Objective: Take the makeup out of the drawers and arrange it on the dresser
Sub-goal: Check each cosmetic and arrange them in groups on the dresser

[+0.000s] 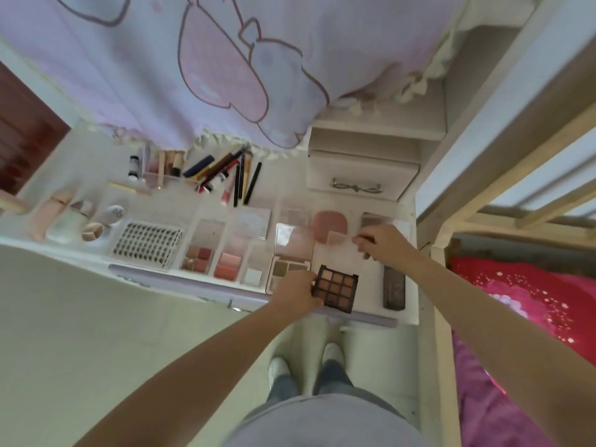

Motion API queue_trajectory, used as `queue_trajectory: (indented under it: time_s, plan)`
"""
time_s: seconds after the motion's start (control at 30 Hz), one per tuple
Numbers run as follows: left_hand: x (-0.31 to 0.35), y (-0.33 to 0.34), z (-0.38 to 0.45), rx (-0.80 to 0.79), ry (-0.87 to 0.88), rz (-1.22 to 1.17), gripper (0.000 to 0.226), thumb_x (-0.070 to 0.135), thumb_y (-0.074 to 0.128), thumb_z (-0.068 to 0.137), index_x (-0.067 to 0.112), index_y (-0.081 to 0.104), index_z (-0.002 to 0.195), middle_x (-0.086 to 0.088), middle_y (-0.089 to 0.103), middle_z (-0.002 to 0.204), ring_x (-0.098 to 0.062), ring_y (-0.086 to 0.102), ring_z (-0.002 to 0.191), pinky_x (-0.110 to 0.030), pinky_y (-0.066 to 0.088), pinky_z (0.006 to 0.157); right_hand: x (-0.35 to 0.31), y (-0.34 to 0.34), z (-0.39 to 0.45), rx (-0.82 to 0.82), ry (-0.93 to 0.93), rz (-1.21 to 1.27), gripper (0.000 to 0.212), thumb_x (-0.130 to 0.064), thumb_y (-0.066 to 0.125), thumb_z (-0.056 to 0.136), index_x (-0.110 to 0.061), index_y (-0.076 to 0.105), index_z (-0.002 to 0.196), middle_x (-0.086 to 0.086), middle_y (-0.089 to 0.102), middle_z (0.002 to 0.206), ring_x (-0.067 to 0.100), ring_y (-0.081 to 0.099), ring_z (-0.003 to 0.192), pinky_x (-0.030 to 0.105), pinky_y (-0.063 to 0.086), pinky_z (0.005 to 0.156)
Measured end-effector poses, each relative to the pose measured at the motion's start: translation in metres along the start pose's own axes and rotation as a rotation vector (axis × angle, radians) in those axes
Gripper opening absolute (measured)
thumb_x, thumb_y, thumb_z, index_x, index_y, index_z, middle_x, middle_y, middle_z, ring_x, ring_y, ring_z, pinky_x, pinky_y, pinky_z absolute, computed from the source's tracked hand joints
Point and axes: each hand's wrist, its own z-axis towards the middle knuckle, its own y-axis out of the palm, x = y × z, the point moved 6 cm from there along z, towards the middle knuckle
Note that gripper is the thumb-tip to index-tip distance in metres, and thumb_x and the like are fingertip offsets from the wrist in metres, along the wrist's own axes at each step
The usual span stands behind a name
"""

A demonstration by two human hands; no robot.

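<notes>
My left hand (298,290) grips the left edge of a dark eyeshadow palette (337,288) with brown and orange pans, near the front edge of the white dresser (371,312). My right hand (379,241) pinches the clear lid (343,245) of that palette, lifted open above it. Left of my left hand lies an open pink-framed palette (290,269) with its mirror lid up. Further left are blush palettes (196,258) (229,264), a box of false lashes (146,243), and pencils and lip products (225,177) at the back.
A dark long case (394,290) lies right of the palette. A pink compact (329,222) sits behind my right hand. A white box with glasses (358,185) stands at the back right. A pink curtain (200,66) hangs above; a bed frame (503,162) is on the right.
</notes>
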Motion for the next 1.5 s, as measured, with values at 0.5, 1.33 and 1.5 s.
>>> queue_trajectory:
  time_s: [0.5,1.33,1.5]
  plan:
    - [0.002,0.029,0.018,-0.029,-0.155,0.287,0.023,0.003,0.046,0.088,0.0,0.053,0.11,-0.015,0.058,0.114,-0.028,0.056,0.107,-0.031,0.046,0.087,0.004,0.023,0.024,-0.037,-0.054,-0.11,0.023,-0.016,0.049,0.092,0.003,0.061,0.091,0.02,0.064,0.088,0.031,0.061,0.081,0.041,0.048,0.076]
    - [0.005,0.031,0.026,-0.011,-0.091,0.436,0.022,0.011,0.045,0.09,0.003,0.053,0.108,-0.011,0.059,0.109,-0.025,0.059,0.1,-0.028,0.046,0.078,0.087,0.006,-0.027,0.283,0.454,-0.172,0.055,-0.037,0.062,0.081,-0.003,0.041,0.118,0.018,0.054,0.112,0.034,0.053,0.102,0.041,0.047,0.082]
    - [0.003,0.025,0.026,0.037,-0.07,0.424,0.02,0.012,0.042,0.09,0.005,0.056,0.103,-0.01,0.06,0.106,-0.027,0.059,0.097,-0.027,0.038,0.067,0.09,0.008,-0.027,0.281,0.521,-0.004,0.056,-0.024,0.064,0.078,-0.002,0.035,0.12,0.019,0.056,0.108,0.037,0.057,0.094,0.04,0.049,0.074]
